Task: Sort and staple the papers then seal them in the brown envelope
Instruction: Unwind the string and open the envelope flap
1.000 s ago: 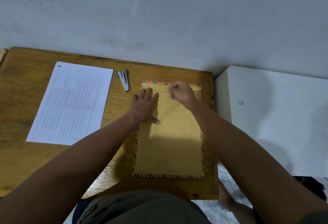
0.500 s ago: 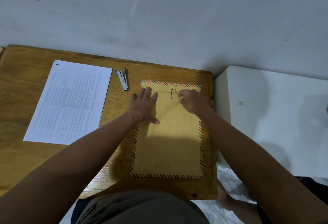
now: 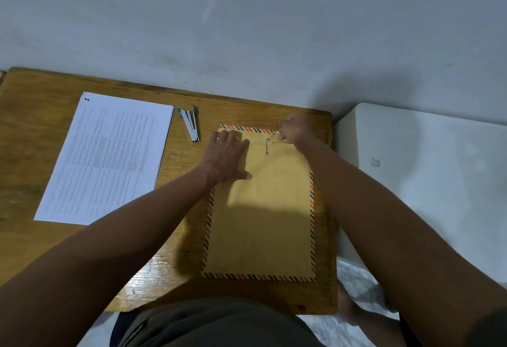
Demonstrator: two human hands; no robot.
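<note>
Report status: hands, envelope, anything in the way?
Left hand flat on brown envelope. Right hand pinching string at flap clasp. Nothing obstructing.

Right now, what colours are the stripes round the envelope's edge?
Red and dark blue slanted stripes on the brown envelope, seen from the head view.

Striped-edged brown envelope [image 3: 260,223] lies flat beside printed papers [image 3: 107,157] and a stapler [image 3: 190,124].

You see: desk [image 3: 49,132] varnished wood, glossy | envelope [image 3: 260,223] matt brown paper | papers [image 3: 109,154] smooth white | stapler [image 3: 190,124] shiny metal
</note>
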